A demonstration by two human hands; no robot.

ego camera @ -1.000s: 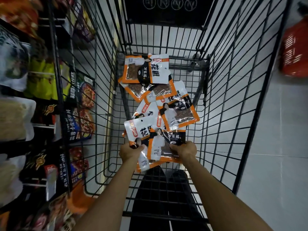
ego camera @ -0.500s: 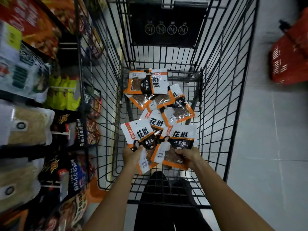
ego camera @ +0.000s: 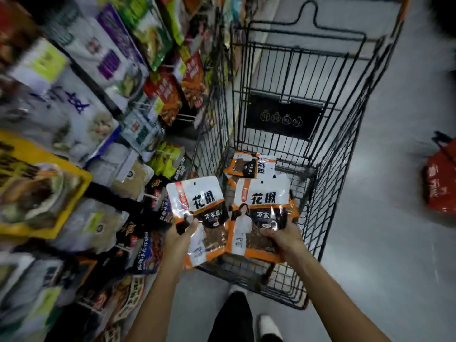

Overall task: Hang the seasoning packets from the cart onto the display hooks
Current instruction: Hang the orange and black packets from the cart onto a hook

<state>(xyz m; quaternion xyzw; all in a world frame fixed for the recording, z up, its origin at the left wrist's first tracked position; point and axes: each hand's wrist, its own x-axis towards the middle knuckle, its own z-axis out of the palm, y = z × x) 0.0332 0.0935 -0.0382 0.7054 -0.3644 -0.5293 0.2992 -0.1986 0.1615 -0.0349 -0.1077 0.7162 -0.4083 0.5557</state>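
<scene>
My left hand (ego camera: 181,239) grips the lower half of an orange-and-white seasoning packet (ego camera: 197,198), held upright above the near left corner of the black wire cart (ego camera: 345,193). Another packet of the same kind (ego camera: 261,201) is gripped by my right hand (ego camera: 281,236) beside the first, over the cart's near end. One more packet (ego camera: 246,166) lies on the cart floor behind them; others there are hidden by the held ones. Both held packets show a small hang hole near the top edge.
Display racks of hanging bagged goods (ego camera: 74,144) fill the left side, blurred. A red shopping basket (ego camera: 441,183) sits on the grey floor at the right. My legs and shoes (ego camera: 246,322) are below, at the cart's near end.
Both hands have lifted their packets up out of the cart. The view has swung upward and left, showing more of the shelf rack and the cart's far end.
</scene>
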